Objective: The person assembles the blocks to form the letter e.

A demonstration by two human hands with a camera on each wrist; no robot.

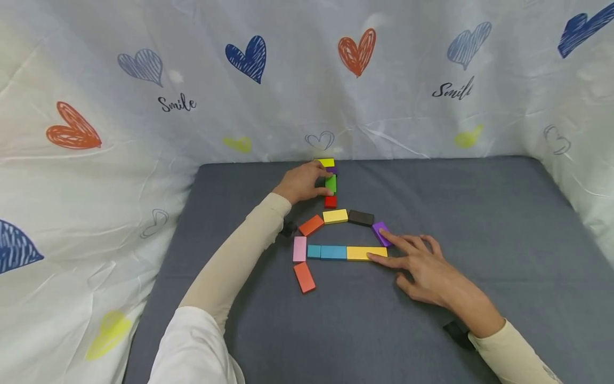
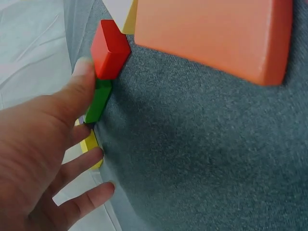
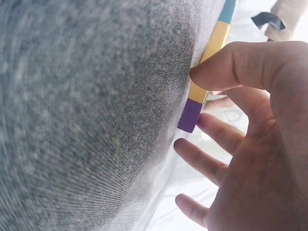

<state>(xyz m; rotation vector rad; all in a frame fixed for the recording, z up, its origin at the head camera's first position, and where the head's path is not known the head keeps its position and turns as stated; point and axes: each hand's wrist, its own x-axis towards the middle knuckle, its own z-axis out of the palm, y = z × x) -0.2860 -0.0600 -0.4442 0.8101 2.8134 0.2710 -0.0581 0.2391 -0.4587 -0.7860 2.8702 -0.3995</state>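
Note:
My left hand is at the far end of the table, thumb and index finger at the two ends of a green block. A red block lies just nearer than it; a dark purple block and a yellow block lie beyond. In the left wrist view, the thumb lies beside the red block and the other fingers spread out. My right hand has its fingers extended, one fingertip on a purple block, another on the long yellow block.
Left of the long yellow block run two blue blocks and a pink block. An orange block slants below the pink one. Another orange block, a pale yellow block and a black block form an arc above.

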